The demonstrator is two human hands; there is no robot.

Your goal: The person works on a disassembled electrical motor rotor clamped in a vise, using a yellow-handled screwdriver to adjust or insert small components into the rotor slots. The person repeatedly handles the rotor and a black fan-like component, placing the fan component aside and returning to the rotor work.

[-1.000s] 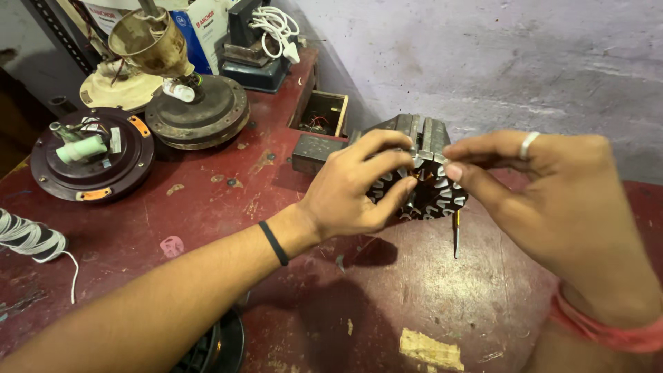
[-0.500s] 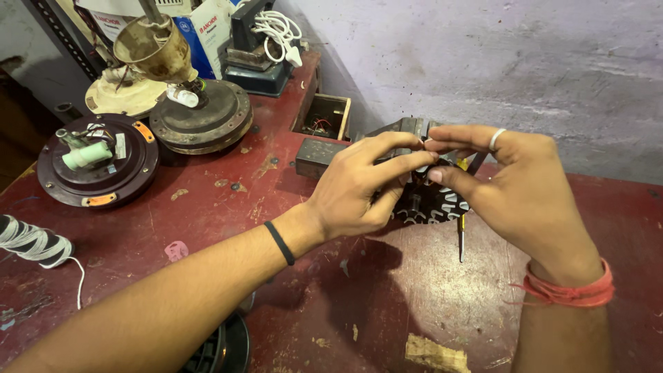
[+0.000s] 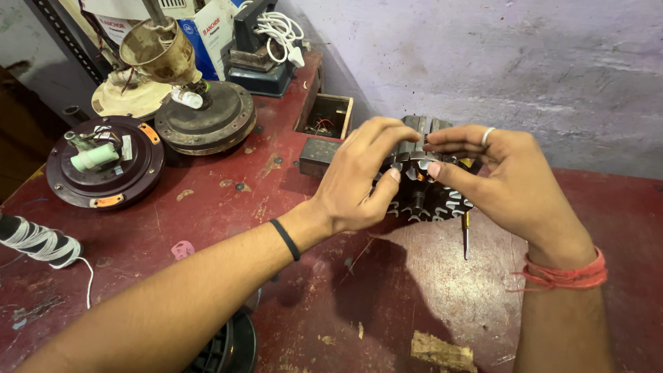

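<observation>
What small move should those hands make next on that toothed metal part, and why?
Probably steady it first: both the left hand and right hand pinch the toothed core at its top, held above the red table, with a thin tool dangling below.

Bare red table (image 3: pixel 207 228) open at centre and lower right. Upper left crowded by fan motors (image 3: pixel 103 162), spool (image 3: pixel 38 242) at left edge, wall (image 3: pixel 518 69) closing off top right behind stator (image 3: pixel 428 190).
</observation>
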